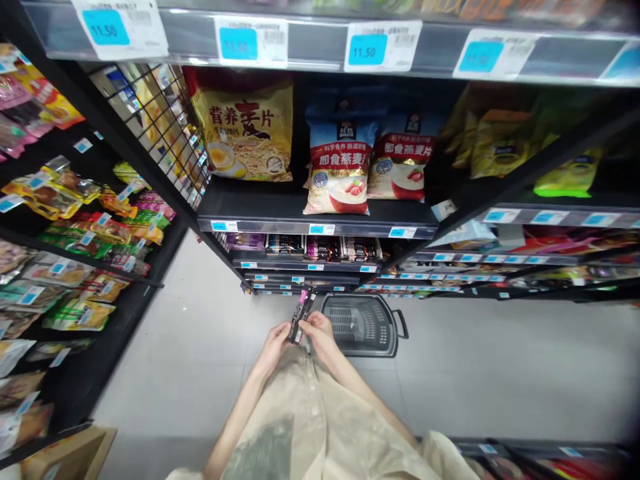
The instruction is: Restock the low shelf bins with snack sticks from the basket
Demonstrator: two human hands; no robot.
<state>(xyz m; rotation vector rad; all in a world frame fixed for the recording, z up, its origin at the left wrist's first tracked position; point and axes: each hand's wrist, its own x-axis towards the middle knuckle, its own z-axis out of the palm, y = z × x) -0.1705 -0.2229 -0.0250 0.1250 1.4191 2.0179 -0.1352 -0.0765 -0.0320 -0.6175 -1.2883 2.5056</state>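
Observation:
Both of my hands meet low in the middle of the view, over a pale floor. My left hand (275,346) and my right hand (318,333) are closed together on a thin dark packet with pink print (301,311), which points up and away from me. Just beyond my hands a dark grey shopping basket (361,325) stands on the floor, with its handle to the right. My beige shirt fills the bottom of the view.
Black store shelves rise ahead, with oat bags (340,170) and a yellow cereal bag (246,130) at eye level, small packets lower down, and blue price tags (367,48) on the rails. A snack rack (75,220) lines the left side.

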